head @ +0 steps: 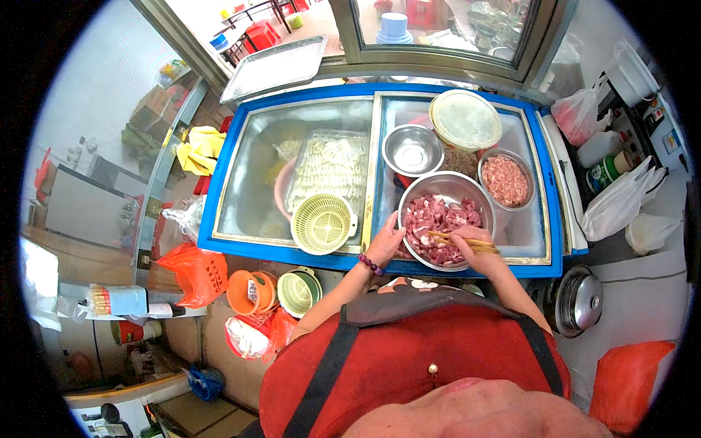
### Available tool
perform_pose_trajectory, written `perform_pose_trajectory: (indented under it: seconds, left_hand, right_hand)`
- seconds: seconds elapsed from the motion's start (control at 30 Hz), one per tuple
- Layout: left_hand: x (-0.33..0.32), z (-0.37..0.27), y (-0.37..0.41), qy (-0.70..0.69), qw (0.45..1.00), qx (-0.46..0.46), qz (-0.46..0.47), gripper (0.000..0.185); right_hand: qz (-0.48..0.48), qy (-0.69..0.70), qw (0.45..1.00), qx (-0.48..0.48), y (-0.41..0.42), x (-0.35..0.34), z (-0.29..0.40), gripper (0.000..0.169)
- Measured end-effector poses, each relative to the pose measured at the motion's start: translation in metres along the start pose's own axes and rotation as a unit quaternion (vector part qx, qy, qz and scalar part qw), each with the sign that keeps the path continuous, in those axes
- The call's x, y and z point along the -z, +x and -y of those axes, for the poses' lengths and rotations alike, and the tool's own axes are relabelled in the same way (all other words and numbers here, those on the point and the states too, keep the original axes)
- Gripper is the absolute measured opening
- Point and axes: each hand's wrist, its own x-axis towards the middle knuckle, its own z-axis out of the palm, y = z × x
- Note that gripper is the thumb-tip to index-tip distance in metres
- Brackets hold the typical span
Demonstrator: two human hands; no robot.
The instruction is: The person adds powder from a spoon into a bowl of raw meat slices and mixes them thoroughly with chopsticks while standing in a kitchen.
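Observation:
A large stainless steel bowl (487, 205) of raw cut meat (430, 216) stands on the glass top of a blue-framed chest freezer (306, 93). With its fingers at the bowl's left rim, my left hand (385, 241) steadies it; a beaded bracelet circles that wrist. My right hand (479, 254) grips wooden chopsticks (441, 237), whose tips are in the meat. To the right is a smaller steel bowl of minced meat (505, 179). Behind stand a steel bowl (413, 150) with nothing visible in it and a round tub with a pale lid (465, 117).
A yellow plastic colander (323, 223) rests on the freezer's left half. Dumplings (331, 164) in a tray show through the glass. A metal tray (276, 65) leans by the window. Orange baskets (249, 293) and a green colander (298, 293) are low on the left; white bags (619, 205) hang about the right shelf.

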Motion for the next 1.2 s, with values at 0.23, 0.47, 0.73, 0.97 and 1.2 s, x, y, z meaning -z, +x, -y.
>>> perform_pose_trajectory:
  seconds: [0.23, 0.47, 0.73, 0.97, 1.2]
  left_hand:
    - [0.0, 0.002, 0.008, 0.026, 0.999, -0.013, 0.014, 0.054]
    - [-0.002, 0.008, -0.006, -0.061, 0.997, 0.041, 0.031, 0.052]
    - [0.024, 0.027, -0.002, -0.006, 1.0, 0.0, 0.025, 0.055]
    - [0.042, 0.003, 0.034, 0.184, 0.977, -0.106, -0.036, 0.034]
    - [0.062, 0.023, 0.079, 0.235, 0.967, -0.099, -0.03, 0.028]
  right_hand:
    - [-0.102, -0.094, 0.985, -0.098, 0.018, 0.039, -0.035, 0.016]
    - [0.056, -0.048, 0.997, 0.028, 0.017, 0.004, 0.014, 0.013]
    - [-0.074, -0.075, 0.992, -0.064, 0.029, 0.029, -0.039, 0.016]
    - [-0.173, -0.088, 0.975, -0.11, 0.052, 0.008, -0.069, 0.016]
    - [-0.006, -0.072, 0.997, 0.024, 0.029, -0.043, -0.034, 0.009]
